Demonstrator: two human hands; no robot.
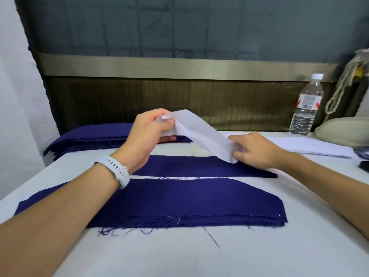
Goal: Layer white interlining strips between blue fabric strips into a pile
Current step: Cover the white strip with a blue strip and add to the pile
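Observation:
A white interlining strip (201, 132) hangs in the air between both hands, sagging toward the right. My left hand (147, 136) pinches its upper left end between thumb and fingers. My right hand (257, 150) holds its lower right end just above a narrow blue fabric strip (189, 165) lying flat on the table. Nearer to me lies a wider pile of blue fabric strips (179, 202) with frayed threads along its front edge. A further stack of blue fabric (93, 134) sits at the back left. More white interlining strips (307, 146) lie at the back right.
A clear water bottle (306, 106) stands at the back right, beside a beige rounded object (343, 130) and a hanging cord (343, 84). The table (199, 256) is covered in white cloth; a dark wooden panel rises behind it. A small dark item (364, 164) lies at the right edge.

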